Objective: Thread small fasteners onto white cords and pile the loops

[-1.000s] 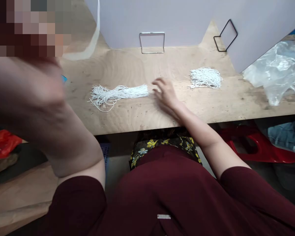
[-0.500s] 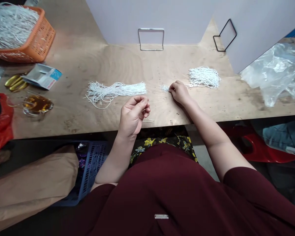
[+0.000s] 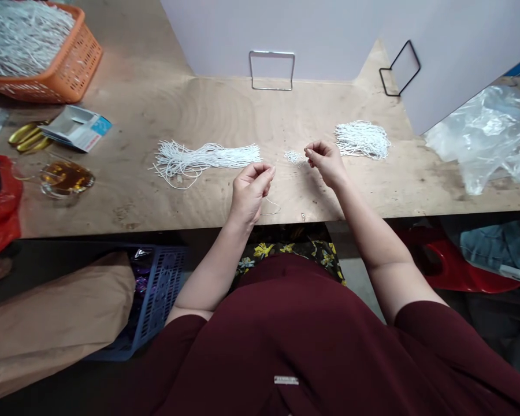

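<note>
Both hands have risen slightly off the table [image 3: 125, 202] and drawn closer together since the earlier view. Left hand [image 3: 249, 190]: fingers pinched on a single white cord [image 3: 272, 207] trailing to the table edge. Right hand [image 3: 327, 162]: fingers closed on a small knotted bunch [image 3: 293, 156], between the long cord bundle [image 3: 203, 159] and the short cord pile [image 3: 363, 139].

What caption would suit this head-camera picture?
Left hand pinches a thin white string; right hand pinches at a small string clump on the plywood table.
</note>
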The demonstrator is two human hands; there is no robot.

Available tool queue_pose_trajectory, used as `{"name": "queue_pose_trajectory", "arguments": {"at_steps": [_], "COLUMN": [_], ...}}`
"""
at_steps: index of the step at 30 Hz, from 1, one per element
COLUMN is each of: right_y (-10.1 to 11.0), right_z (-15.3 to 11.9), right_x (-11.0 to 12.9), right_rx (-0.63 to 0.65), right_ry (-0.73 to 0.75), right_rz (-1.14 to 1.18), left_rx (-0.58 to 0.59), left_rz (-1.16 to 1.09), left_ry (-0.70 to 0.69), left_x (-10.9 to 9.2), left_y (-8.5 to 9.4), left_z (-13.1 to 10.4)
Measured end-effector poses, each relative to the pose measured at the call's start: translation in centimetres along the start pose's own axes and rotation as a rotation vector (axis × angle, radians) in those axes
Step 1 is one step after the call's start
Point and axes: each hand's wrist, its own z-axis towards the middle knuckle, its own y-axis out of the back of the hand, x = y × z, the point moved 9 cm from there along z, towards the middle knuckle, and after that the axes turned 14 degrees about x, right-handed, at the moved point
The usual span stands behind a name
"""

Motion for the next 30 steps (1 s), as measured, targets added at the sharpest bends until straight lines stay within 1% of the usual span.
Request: {"name": "queue_pose_trajectory", "arguments": {"at_steps": [5, 7, 9, 11, 14, 19, 21, 26, 30], "right_y": [-5.6, -7.2, -8.2, -8.8, -9.5, -10.5, -10.6, -10.3, -10.4], "right_z": [-3.6, -4.8, -5.6, -5.9, -6.1, -6.8, -7.2, -8.2, -8.5], "right_x": [4.9, 6.3, 7.0, 7.1, 6.9, 7.1, 7.2, 7.4, 7.8], "right_rx": [0.207, 0.247, 0.265, 0.287, 0.336, 0.397, 0.396, 0.337, 0.348], "right_ry": [0.029, 0.021, 0.002, -0.032, -0.083, -0.109, -0.129, -0.178, -0.180], "right_rz": [0.307, 0.390, 0.456, 0.506, 0.572, 0.670, 0.693, 0.720, 0.723], "left_rx": [0.007, 0.012, 0.007, 0.007, 0.040, 0.089, 0.092, 0.063, 0.064], "left_rz": [0.074, 0.102, 0.136, 0.171, 0.190, 0.173, 0.158, 0.122, 0.113], "left_ry": [-0.068, -0.083, -0.094, -0.112, -0.149, -0.171, -0.160, -0.106, -0.111], "left_x": [-0.4, -0.5, -0.7, -1.0, -1.5, -2.3, -2.4, -2.4, -2.8], "left_y": [-0.5, -0.6, -0.6, -0.6, -1.0, -1.8, -1.9, -2.0, -2.2], "left_z": [0.0, -0.1, -0.3, -0.4, -0.6, -1.3, -1.8, -2.9, -3.4]}}
